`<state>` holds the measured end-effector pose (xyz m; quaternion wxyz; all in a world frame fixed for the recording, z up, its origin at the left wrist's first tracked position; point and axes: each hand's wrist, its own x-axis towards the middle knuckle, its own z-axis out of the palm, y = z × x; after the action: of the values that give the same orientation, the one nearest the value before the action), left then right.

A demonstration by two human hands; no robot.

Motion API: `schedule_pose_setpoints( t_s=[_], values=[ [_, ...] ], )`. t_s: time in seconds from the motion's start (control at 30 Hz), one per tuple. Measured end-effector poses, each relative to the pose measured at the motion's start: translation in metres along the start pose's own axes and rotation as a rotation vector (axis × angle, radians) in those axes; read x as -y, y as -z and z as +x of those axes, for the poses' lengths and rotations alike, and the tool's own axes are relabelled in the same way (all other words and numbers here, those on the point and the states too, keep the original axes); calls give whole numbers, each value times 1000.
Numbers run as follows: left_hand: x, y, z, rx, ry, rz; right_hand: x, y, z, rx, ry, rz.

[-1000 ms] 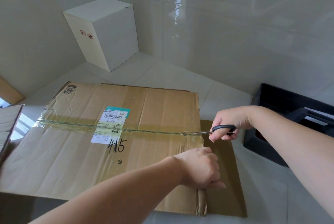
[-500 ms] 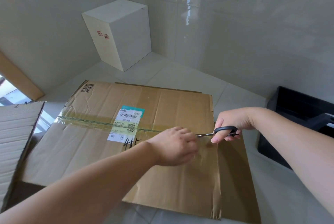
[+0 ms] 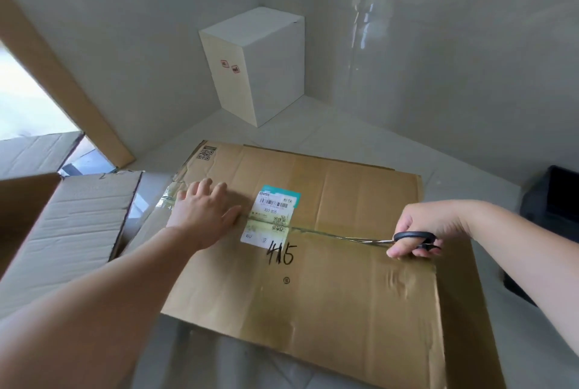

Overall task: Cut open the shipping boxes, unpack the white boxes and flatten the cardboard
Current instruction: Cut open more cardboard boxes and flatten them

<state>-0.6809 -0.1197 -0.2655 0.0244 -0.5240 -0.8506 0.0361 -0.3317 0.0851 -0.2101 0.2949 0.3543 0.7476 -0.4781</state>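
My left hand (image 3: 205, 213) presses flat, fingers spread, on the taped seam of the shipping box (image 3: 329, 269) lying on the floor, while my right hand (image 3: 421, 232) grips the scissors (image 3: 407, 239) at the seam's right end.

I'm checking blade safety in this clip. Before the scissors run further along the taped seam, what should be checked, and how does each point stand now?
1. Right hand grips the scissors by the black handles: ok.
2. Blades lie along the taped seam of the shipping box: ok.
3. Left hand presses flat on the box: ok.
4. Left hand out of the cutting line: not ok, it lies across the seam ahead of the blades, beyond the shipping label.
5. Tape already slit behind the blades: cannot tell.
6. White box stands apart in the corner: ok.
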Motion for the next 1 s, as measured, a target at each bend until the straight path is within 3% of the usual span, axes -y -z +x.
schedule_pose_setpoints(
  t_s=[0.27, 1.0],
  values=[
    [47, -13, -3, 103, 394, -174, 11, -1, 11, 39, -2, 22],
    [40, -18, 2, 57, 369, -97, 39, -11, 35, 51, 32, 64]
  ],
)
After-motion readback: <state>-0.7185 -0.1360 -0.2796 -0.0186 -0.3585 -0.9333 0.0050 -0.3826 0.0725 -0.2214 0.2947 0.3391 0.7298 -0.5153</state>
